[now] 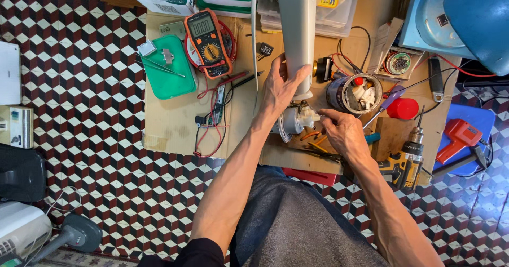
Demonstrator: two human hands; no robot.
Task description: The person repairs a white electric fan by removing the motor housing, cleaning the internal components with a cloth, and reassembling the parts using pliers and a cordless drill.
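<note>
From the head camera, the left hand (280,84) is wrapped around the lower end of a pale grey upright column (297,34), thumb on one side and fingers closed on the other, holding it over a sheet of cardboard (169,124) laid on the patterned tile floor. Just near of it, the right hand (344,134) has its fingertips pinched together at the white plastic top of a small motor assembly (297,119) lying under the column's base; what they pinch is too small to tell. Further left lie an orange multimeter (208,42) and a green tray (168,65). To the right stand a round tin of small parts (354,93), a red cap (403,108) and a yellow cordless drill (405,161).
</note>
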